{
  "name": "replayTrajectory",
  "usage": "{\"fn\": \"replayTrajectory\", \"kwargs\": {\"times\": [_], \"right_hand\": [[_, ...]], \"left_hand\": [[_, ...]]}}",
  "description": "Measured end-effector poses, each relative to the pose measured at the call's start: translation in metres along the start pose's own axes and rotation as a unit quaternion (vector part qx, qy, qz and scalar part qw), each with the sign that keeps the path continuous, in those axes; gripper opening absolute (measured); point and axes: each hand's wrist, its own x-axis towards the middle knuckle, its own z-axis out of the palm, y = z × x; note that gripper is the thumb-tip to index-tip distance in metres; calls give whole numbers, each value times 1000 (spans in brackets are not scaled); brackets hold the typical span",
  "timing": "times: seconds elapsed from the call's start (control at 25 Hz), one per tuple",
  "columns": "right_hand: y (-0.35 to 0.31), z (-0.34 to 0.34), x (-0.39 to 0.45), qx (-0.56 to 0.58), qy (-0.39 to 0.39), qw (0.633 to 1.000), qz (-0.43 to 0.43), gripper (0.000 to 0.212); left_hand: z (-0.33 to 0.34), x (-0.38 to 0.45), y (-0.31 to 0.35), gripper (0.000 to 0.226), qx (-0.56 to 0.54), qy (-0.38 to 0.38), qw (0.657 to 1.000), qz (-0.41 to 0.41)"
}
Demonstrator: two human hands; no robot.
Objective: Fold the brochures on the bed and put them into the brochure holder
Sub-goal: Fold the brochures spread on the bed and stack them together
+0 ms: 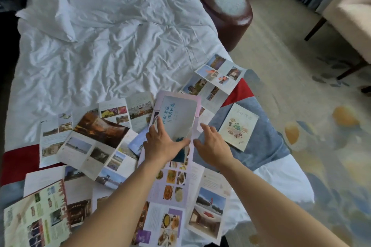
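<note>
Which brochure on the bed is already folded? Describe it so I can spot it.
Start at the blue patch of the bed runner near the bed's right edge. A small cream brochure lies there alone, right of the right hand. It is closed, with a drawn food picture on its cover; the others lie open.

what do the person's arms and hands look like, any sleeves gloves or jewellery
Both forearms are bare up to the frame edge, with no sleeves in view. The left hand and right hand wear no gloves, and no rings, watch or bracelet show on the visible fingers or wrists.
</note>
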Motion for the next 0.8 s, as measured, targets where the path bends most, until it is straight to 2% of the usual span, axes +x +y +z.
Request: {"fn": "replayTrajectory", "kwargs": {"times": [0.12,0.24,0.44,0.64,0.8], "right_hand": [[42,-21,14,4,-1,1000,6,67],[95,-42,30,2,1,1000,21,57],[182,-56,52,-57,-26,996,62,64],[236,-46,75,24,-29,992,123,56],[250,-28,93,67,-35,975,207,47]], "left_hand": [[27,11,49,132,7,-5,1000,5],[59,29,98,131,38,-10,999,10],[123,64,157,129,41,-22,999,9],[169,94,174,128,65,-3,998,24],[189,109,168,129,86,-11,996,19]]}}
